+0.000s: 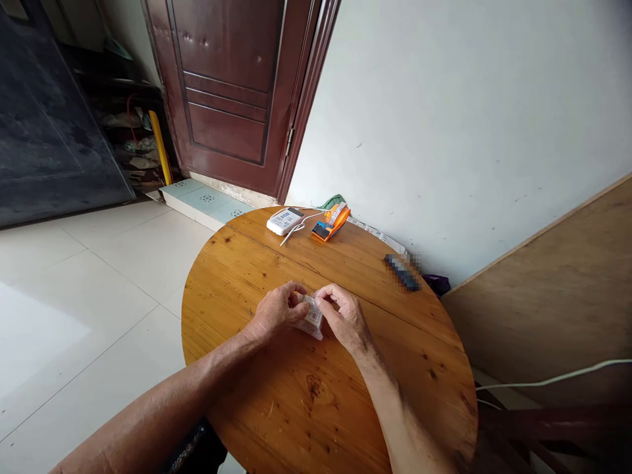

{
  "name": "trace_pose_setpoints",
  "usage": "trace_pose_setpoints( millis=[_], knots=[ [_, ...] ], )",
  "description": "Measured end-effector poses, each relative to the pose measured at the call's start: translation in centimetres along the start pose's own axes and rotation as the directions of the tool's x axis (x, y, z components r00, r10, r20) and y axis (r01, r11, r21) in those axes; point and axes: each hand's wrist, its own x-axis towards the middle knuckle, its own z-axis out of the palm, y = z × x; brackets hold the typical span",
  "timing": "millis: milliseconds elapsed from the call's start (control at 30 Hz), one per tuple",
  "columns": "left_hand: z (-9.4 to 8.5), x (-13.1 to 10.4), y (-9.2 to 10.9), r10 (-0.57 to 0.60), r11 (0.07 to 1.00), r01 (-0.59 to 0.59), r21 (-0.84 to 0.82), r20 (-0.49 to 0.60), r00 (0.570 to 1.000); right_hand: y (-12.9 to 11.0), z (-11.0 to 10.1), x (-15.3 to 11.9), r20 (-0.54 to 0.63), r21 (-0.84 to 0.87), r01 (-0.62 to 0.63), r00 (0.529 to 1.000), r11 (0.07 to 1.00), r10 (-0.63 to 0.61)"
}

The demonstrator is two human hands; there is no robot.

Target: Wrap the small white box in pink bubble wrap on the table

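A small flat packet in clear plastic wrap [312, 318] lies near the middle of the round wooden table. My left hand [280, 308] pinches its left upper side, with thumb and fingers curled together. At the upper right corner, my right hand [343, 316] pinches the wrap between thumb and forefinger. The packet's near edge shows between the hands, and part of it is hidden under the left fingers. What is inside the wrap is too small to make out.
On the round table [247, 263], a white box-shaped device with a cable [285, 221] sits at the far edge beside an orange tape dispenser [330, 222]. A dark, partly blurred object [402, 272] lies at the right. Behind stand a wall [444, 118] and a brown door [222, 79].
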Motion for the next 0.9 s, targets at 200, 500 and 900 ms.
trace_pose_setpoints(
  millis=[200, 500, 900],
  knots=[
    [0.1, 0.1, -0.1, 0.003, 1.000, -0.002, 0.005, -0.014, 1.000, -0.3, -0.3, -0.2, 0.032, -0.029, 0.059, 0.998, 0.998, -0.058],
    [-0.2, 0.0, -0.1, 0.010, 1.000, -0.010, 0.026, 0.010, 1.000, -1.0, -1.6, -0.9, 0.195, -0.428, 0.441, 0.898, 0.789, -0.395],
    [-0.4, -0.1, -0.4, 0.053, 0.999, -0.053, 0.008, -0.033, 0.998, -2.8, -0.9, -1.4, 0.241, -0.606, 0.451, 0.889, 0.656, -0.389]
  ],
)
